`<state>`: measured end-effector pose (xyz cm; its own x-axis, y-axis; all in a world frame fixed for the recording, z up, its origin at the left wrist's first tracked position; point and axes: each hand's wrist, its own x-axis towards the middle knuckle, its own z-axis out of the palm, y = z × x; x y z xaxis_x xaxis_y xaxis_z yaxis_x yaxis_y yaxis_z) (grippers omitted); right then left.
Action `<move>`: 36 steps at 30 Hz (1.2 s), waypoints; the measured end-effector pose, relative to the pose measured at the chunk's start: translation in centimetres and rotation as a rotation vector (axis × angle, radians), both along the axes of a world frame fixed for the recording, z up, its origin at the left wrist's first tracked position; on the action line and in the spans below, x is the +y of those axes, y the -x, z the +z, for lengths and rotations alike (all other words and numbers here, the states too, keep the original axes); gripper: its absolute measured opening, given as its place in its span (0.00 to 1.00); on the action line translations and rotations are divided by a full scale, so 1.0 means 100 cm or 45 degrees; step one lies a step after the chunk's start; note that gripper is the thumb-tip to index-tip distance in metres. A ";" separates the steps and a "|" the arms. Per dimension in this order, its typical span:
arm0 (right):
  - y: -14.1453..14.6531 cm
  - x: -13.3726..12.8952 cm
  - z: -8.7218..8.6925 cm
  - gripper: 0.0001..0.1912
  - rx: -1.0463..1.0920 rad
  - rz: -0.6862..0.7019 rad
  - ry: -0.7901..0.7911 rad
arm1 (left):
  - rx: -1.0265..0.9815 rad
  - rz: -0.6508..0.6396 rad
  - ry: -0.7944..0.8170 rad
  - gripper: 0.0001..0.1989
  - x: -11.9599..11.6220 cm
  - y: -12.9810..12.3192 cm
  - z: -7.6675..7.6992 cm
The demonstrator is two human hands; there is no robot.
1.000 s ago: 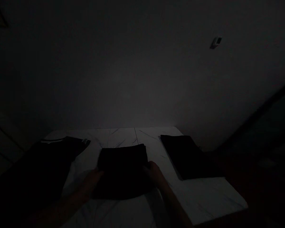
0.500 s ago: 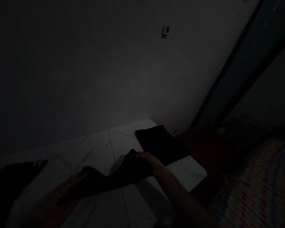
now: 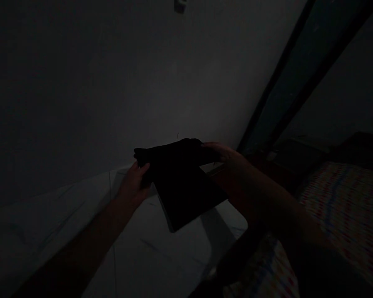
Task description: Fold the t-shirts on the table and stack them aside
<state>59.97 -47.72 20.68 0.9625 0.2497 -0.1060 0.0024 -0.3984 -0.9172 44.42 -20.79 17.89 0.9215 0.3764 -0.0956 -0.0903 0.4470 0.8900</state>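
Note:
The picture is very dark. My left hand is closed on the left end of a folded black cloth, its thumb on the near side. At the other end my right hand grips the cloth, fingers along its edge. The cloth is stretched between both hands above the far part of a flat black rectangular thing with a paler left edge. I cannot tell whether the two touch. That flat thing lies on a white marble-patterned table.
A pale wall rises behind the table. To the right lies a patterned, multicoloured fabric with red and blue marks. A dark-framed panel slants at the upper right, and a small box sits on the wall.
Both hands have carried the black cloth rightward and away from me, from the table's middle to over the flat black thing. The cloth is now straighter. The view has shifted right and down.

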 end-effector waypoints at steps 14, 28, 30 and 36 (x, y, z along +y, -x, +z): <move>0.005 -0.075 -0.155 0.10 0.224 0.137 0.033 | 0.547 -0.149 -0.351 0.35 -0.048 0.035 -0.160; 0.018 -0.093 -0.163 0.04 -0.124 0.105 0.349 | 0.489 -0.171 -0.295 0.35 -0.053 0.037 -0.152; 0.021 -0.095 -0.165 0.05 -0.181 0.089 0.418 | 0.489 -0.168 -0.286 0.35 -0.052 0.039 -0.152; 0.030 -0.094 -0.157 0.11 -0.238 0.058 0.673 | 0.532 0.120 -0.911 0.34 -0.034 0.029 -0.144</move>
<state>56.96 -57.11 4.94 0.9665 0.2505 -0.0563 0.1737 -0.7994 -0.5751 41.50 -24.20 3.44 0.8249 0.5498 -0.1315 0.3020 -0.2320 0.9247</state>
